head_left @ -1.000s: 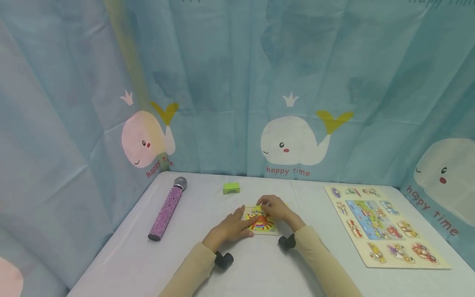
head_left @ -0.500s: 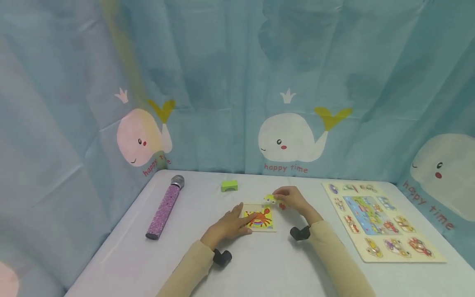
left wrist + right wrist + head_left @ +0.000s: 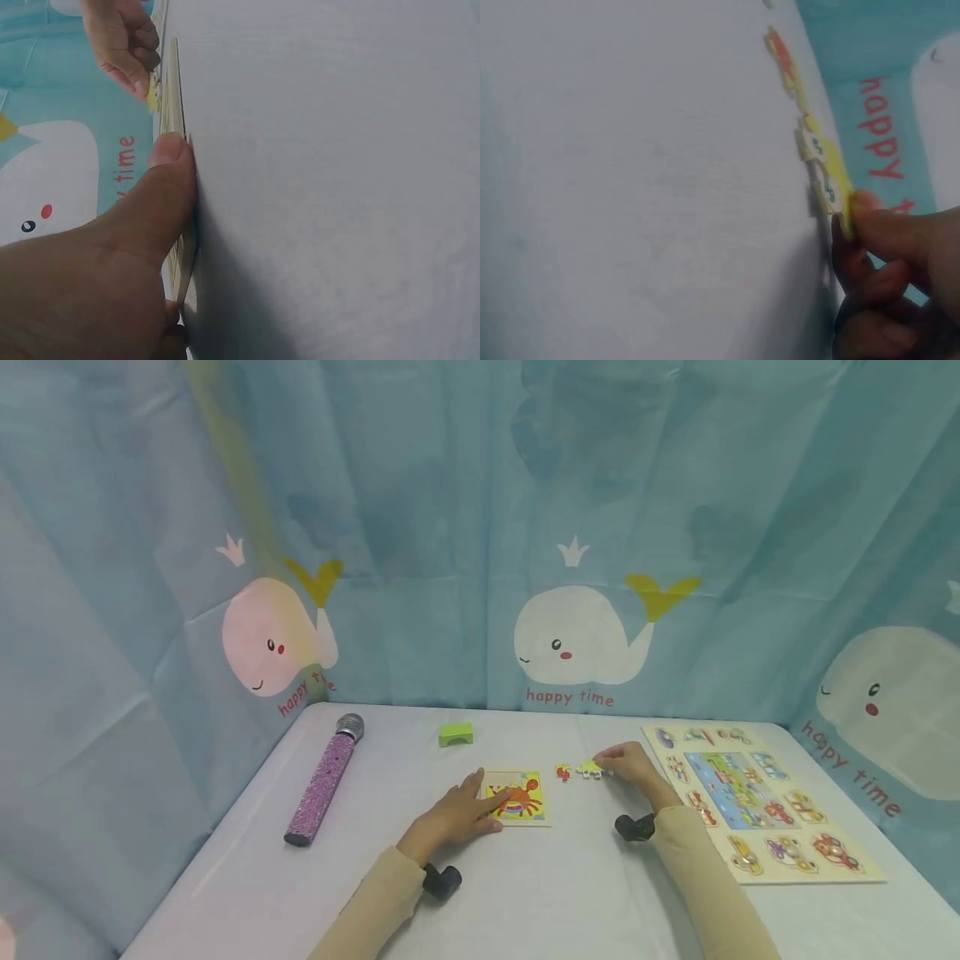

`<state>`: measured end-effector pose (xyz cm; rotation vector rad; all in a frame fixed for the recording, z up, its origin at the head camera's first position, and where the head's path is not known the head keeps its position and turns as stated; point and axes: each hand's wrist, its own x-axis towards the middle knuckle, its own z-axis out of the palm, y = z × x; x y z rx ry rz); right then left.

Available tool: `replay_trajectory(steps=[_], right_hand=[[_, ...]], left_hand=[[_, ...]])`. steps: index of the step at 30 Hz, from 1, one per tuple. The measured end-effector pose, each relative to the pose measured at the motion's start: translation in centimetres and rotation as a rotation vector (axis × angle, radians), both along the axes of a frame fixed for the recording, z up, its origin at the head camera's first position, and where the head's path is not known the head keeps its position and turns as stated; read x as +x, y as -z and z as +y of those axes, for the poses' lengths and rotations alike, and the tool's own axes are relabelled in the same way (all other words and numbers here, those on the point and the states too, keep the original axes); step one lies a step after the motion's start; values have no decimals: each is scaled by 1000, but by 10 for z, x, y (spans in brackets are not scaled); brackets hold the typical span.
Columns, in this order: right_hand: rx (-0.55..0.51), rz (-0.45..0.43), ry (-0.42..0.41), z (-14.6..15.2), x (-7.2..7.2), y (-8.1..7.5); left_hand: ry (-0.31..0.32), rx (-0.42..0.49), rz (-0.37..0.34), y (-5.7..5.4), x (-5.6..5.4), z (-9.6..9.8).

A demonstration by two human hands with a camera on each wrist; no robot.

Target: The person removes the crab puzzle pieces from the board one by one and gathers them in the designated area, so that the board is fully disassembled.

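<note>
My left hand (image 3: 456, 814) rests at the left side of a small square jigsaw puzzle (image 3: 538, 806) showing a red crab on yellow. One straight finger lies over the picture, and the thumb (image 3: 169, 154) presses the board's near edge in the left wrist view. Right of the board, my right hand (image 3: 632, 768) pinches a yellow puzzle piece (image 3: 826, 176) with two printed eyes between thumb and finger, low over the table. Just left of that piece lies a red and yellow puzzle piece (image 3: 563, 772). The left hand's other fingertips are mostly hidden in its wrist view.
A pink glittery microphone (image 3: 322, 789) lies at the left of the white table. Near the back stands a green arch block (image 3: 456, 734). At the right lies a large wooden vehicle puzzle board (image 3: 757, 852). A blue whale-print curtain (image 3: 420, 643) hangs behind.
My right hand has lifted the yellow eye piece off the crab board and carried it right, beside the red piece. The left hand has stayed on the board.
</note>
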<state>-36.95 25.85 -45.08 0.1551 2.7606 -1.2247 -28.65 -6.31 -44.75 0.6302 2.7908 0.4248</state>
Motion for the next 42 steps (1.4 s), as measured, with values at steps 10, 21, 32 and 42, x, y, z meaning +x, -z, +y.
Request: replay_trajectory(steps=[10, 21, 32, 42], right_hand=[[23, 93, 34, -9, -2, 2], [-5, 214, -86, -32, -5, -11], [69, 173, -355, -107, 12, -11], [193, 190, -391, -117, 23, -1]], left_hand=[[23, -2, 21, -3, -4, -2], [-3, 33, 16, -5, -6, -2], [-31, 16, -24, 2, -7, 1], [-33, 2, -5, 10, -2, 1]])
